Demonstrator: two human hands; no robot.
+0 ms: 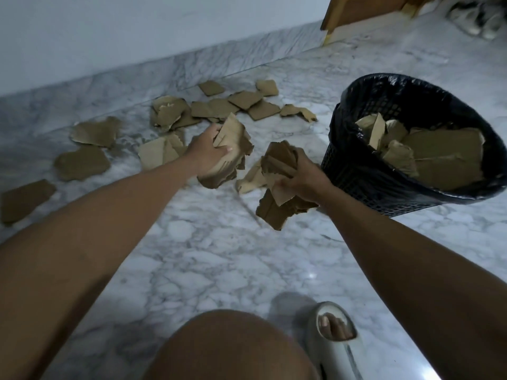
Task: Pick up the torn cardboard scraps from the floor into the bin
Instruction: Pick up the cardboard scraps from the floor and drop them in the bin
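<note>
Left grip (pixel 208 152) clutching a cardboard wad (pixel 230 154); right grip (pixel 301 176) clenching another scrap bundle (pixel 277 193) beside bin (pixel 356 176).

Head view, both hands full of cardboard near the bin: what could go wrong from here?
1. The right hand grips a loose wad of scraps; its lower pieces hang free and may drop before reaching the bin.
2. The bin already holds large pieces near its rim, so new scraps may slide off.
3. The left hand holds its own bundle, so it cannot steady the bin.
</note>
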